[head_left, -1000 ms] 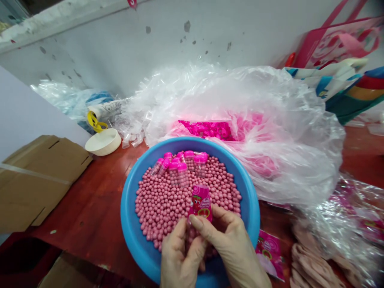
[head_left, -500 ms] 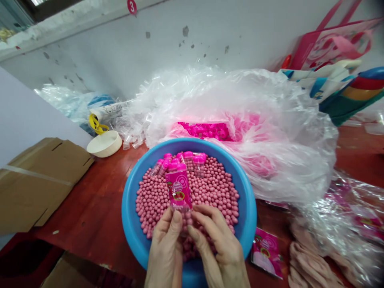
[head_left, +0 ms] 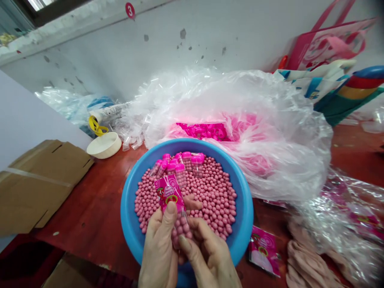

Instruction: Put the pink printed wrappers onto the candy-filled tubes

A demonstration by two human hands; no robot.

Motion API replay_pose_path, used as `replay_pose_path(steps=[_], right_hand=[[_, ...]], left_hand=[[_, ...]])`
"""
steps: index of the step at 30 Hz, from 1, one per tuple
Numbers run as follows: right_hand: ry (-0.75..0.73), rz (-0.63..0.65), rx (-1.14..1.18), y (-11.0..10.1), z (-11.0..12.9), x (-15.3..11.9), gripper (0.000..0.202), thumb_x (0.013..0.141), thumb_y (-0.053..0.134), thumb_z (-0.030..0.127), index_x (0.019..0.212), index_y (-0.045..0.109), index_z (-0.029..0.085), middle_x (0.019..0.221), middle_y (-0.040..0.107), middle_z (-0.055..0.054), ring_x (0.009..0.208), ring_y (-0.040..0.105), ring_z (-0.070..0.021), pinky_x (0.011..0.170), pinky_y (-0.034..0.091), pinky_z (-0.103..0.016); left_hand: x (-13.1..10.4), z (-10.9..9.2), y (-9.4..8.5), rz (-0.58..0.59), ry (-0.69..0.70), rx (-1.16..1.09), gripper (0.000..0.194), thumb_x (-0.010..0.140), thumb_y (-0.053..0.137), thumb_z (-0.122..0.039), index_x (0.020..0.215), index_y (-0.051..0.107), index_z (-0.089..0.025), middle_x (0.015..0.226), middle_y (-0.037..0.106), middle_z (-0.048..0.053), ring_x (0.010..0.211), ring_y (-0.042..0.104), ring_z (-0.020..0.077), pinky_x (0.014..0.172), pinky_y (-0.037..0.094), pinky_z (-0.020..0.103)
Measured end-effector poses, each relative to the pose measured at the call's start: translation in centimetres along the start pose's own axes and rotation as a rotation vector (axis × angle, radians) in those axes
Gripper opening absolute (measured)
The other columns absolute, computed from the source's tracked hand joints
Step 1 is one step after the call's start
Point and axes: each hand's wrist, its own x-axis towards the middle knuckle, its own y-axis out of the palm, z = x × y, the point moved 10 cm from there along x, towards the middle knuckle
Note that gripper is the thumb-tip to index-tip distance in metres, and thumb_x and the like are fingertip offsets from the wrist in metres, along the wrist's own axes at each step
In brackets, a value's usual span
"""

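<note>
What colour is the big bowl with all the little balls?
Blue; the bowl shows best in the head view.

Pink packet [head_left: 168, 193] now lower left, tilted, candies inside its clear end.

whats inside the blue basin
The blue basin holds a heap of small pink balls, with several pink-capped clear tubes lying on top at the far side. Its bottom is covered by the balls.

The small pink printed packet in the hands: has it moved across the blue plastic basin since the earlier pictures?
Yes. The small pink printed packet has shifted leftward, from near the middle of the blue plastic basin toward its left side.
</note>
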Motion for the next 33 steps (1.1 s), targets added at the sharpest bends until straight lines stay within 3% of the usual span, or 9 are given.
replay_pose_path(steps=[2,5,11,14,18,22,24,30,33], right_hand=[[0.016,0.031,0.045,0.3,0.1,0.3,0.038,0.085,0.054,0.051,0.101,0.068,0.019,0.074,0.069,-0.004,0.052,0.060,-0.0130,0.043,0.047,-0.020],[0.015,0.045,0.076,0.5,0.4,0.6,0.037,0.087,0.053,0.049,0.098,0.068,0.017,0.065,0.065,-0.002,0.046,0.057,-0.0110,0.038,0.042,-0.018],[-0.119,-0.168,-0.081,-1.5,1.7,0.2,0.028,0.085,0.058,0.044,0.096,0.071,0.021,0.080,0.073,-0.005,0.068,0.068,-0.0172,0.054,0.052,-0.019],[-0.080,-0.148,-0.128,-1.5,1.0,0.1,0.031,0.086,0.056,0.046,0.100,0.070,0.022,0.081,0.073,-0.005,0.068,0.068,-0.0179,0.050,0.051,-0.019],[0.009,-0.032,-0.102,-0.7,-0.1,0.2,0.034,0.087,0.053,0.046,0.104,0.069,0.021,0.078,0.072,-0.005,0.066,0.067,-0.0181,0.046,0.048,-0.020],[0.027,-0.053,0.002,-0.8,0.3,0.6,0.030,0.084,0.058,0.045,0.100,0.070,0.022,0.087,0.071,-0.007,0.078,0.067,-0.0194,0.059,0.052,-0.021],[0.065,-0.010,0.092,-0.2,0.3,1.0,0.029,0.084,0.059,0.044,0.097,0.069,0.021,0.080,0.069,-0.005,0.068,0.064,-0.0157,0.056,0.050,-0.021],[0.204,0.094,0.405,1.8,-0.6,1.5,0.029,0.075,0.070,0.043,0.092,0.062,0.020,0.058,0.060,0.006,0.044,0.054,-0.0066,0.044,0.044,-0.015],[0.002,-0.041,0.176,0.4,0.8,1.1,0.020,0.081,0.065,0.037,0.093,0.065,0.022,0.064,0.069,0.003,0.054,0.066,-0.0112,0.051,0.051,-0.016]], left_hand=[[-0.1,0.7,0.2,0.011,-0.021,0.009,0.029,0.074,0.071,-0.035,0.092,0.073,-0.012,0.073,0.074,0.010,0.054,0.066,0.0162,0.030,0.030,0.015],[-0.3,1.8,0.0,0.007,-0.039,-0.019,0.029,0.072,0.073,-0.031,0.096,0.073,-0.013,0.076,0.075,0.010,0.062,0.069,0.0192,0.041,0.044,0.019],[-0.3,1.6,0.0,0.060,-0.016,-0.111,0.021,0.071,0.074,-0.033,0.082,0.077,-0.015,0.083,0.076,0.012,0.084,0.069,0.0255,0.069,0.056,0.030],[-0.2,0.8,0.3,0.128,-0.062,-0.086,0.023,0.070,0.073,-0.037,0.079,0.077,-0.016,0.084,0.076,0.012,0.086,0.069,0.0274,0.071,0.056,0.032],[0.1,-0.1,-1.5,-0.003,0.028,-0.020,0.022,0.066,0.079,-0.032,0.079,0.076,-0.016,0.076,0.076,0.010,0.081,0.070,0.0269,0.070,0.057,0.032],[-0.4,1.7,-3.5,-0.192,0.072,-0.049,0.022,0.064,0.079,-0.036,0.078,0.074,-0.018,0.070,0.075,0.006,0.072,0.070,0.0225,0.065,0.056,0.029],[-0.6,2.1,-3.9,-0.238,0.090,-0.083,0.024,0.060,0.082,-0.035,0.076,0.073,-0.020,0.069,0.074,0.004,0.070,0.069,0.0204,0.061,0.055,0.025],[-0.1,1.6,-2.4,-0.083,-0.018,-0.114,0.021,0.063,0.080,-0.033,0.070,0.073,-0.015,0.051,0.061,-0.001,0.042,0.051,0.0088,0.042,0.043,0.019],[0.0,1.7,-1.8,0.018,-0.084,-0.090,0.023,0.069,0.075,-0.035,0.079,0.076,-0.014,0.062,0.068,0.004,0.049,0.057,0.0119,0.052,0.050,0.024]])
